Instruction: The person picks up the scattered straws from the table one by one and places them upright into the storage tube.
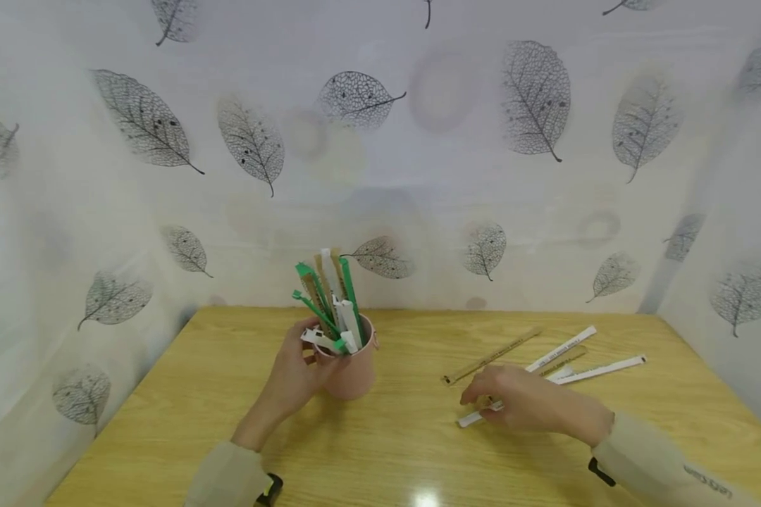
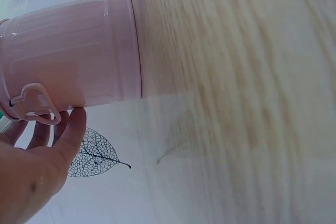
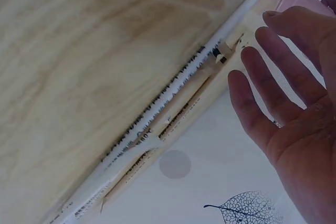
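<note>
My left hand point(image 1: 294, 377) holds a pink metal bucket point(image 1: 353, 377) by its side near the rim. Up close in the left wrist view, the fingers touch the bucket point(image 2: 68, 51) beside its small wire handle point(image 2: 46, 106). Out of the bucket's top stand several slim paper packets point(image 1: 349, 282), green, white and brown. My right hand point(image 1: 526, 398) hovers over long thin printed packets lying on the table, among them a white one point(image 1: 602, 370) and a brown one point(image 1: 495, 358). In the right wrist view the right hand's fingers point(image 3: 249, 103) are extended, apart from the white packet point(image 3: 173, 87), and hold nothing.
The light wooden table point(image 1: 406, 451) carries the bucket left of centre and the loose packets to the right. Behind and around it hangs a pale cloth point(image 1: 431, 176) printed with dark leaves.
</note>
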Tool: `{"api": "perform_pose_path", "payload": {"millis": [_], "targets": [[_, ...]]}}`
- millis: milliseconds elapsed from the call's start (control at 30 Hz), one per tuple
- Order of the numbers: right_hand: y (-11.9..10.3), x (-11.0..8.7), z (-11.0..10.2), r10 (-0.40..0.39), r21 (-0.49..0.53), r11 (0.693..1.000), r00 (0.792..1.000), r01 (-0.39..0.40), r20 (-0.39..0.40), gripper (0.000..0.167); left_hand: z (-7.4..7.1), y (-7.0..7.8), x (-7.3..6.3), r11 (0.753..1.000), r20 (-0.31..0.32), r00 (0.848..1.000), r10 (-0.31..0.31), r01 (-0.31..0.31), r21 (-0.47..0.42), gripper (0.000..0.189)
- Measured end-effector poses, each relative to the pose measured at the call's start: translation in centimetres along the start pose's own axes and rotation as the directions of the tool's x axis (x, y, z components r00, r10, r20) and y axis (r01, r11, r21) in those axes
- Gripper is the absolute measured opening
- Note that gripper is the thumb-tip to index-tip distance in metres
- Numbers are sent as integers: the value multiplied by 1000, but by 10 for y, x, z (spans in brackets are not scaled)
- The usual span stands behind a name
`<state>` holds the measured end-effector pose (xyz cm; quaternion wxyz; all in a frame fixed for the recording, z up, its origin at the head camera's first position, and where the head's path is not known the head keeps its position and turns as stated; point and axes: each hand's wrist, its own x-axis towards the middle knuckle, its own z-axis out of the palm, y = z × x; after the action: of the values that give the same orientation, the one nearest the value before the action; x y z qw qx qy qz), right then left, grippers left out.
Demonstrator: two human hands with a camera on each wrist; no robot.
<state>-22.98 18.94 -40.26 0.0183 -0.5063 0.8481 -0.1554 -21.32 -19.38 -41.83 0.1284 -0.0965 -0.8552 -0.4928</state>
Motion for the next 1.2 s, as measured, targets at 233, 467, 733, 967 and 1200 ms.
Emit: {"api": "perform_pose_path", "payload": {"millis": [233,467,733,967,1200], "targets": [[1,-3,17,-132,-68,990,988,127,-75,33,1,0,0,1000,-2,1000,6,-6,-14,73],[-4,-1,23,-133,-134,983,989,123,-71,29,1,1,0,1000,3,1000,-1,2,-9,75],[-8,2,21,-105,-181,979,994,96,-40,29,1,1,0,1000,-2,1000,-4,4,-5,76],[-9,3,23,-220,-243,954,961,176,-170,32,1,0,1,1000,3,1000,-2,3,-26,75],[-10,8,13,-322,-262,934,887,241,-332,41,1,0,0,1000,6,1000,-1,1,-27,74]]}}
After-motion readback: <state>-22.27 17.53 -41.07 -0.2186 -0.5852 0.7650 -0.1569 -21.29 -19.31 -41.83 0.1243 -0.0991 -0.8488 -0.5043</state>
